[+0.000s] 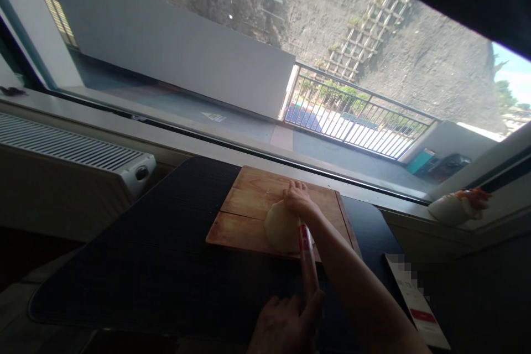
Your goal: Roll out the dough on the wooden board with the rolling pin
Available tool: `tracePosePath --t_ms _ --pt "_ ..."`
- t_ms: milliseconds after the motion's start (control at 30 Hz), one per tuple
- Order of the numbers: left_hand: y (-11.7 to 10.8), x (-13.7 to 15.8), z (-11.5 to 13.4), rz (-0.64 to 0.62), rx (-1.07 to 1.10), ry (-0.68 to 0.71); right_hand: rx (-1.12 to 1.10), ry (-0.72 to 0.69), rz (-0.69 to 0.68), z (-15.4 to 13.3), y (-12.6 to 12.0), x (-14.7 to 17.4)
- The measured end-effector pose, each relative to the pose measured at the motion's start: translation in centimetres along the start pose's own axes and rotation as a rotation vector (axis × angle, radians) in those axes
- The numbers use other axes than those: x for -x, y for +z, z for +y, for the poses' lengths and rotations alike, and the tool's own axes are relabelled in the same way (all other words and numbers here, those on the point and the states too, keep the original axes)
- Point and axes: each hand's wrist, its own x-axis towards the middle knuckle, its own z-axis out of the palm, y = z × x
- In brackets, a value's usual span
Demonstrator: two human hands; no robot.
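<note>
A rolling pin (306, 246) with a red and white label lies lengthwise over a pale round sheet of dough (277, 228). My left hand (284, 321), dim at the bottom edge, wraps round the pin's near end. From the lower right my right arm reaches across, and my right hand (299, 198) is closed over the far end, which it hides. That hand also covers the dough's upper right edge. Under the dough is a wooden cutting board (244, 193) with a dark crack running across its left part.
The board sits on a dark table (166, 254) against the window sill (224, 149). A white radiator (136, 174) stands to the left. At the right table edge lies a flat white box (415, 304) with a red patch. A light pot (452, 209) stands on the sill.
</note>
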Motion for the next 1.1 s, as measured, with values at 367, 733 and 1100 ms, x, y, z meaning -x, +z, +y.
tracePosePath --t_ms 367,733,1100 --pt "-1.0 -1.8 0.3 -0.053 0.139 0.000 -0.093 -0.023 0.043 3.2 -0.6 0.6" --pt "-3.7 0.6 -5.6 0.170 0.226 -0.159 -0.107 -0.412 0.028 0.0 -0.5 2.9" --pt "-8.5 -5.4 -11.5 0.379 -0.023 -0.286 -0.140 -0.342 0.083 2.5 -1.3 2.8"
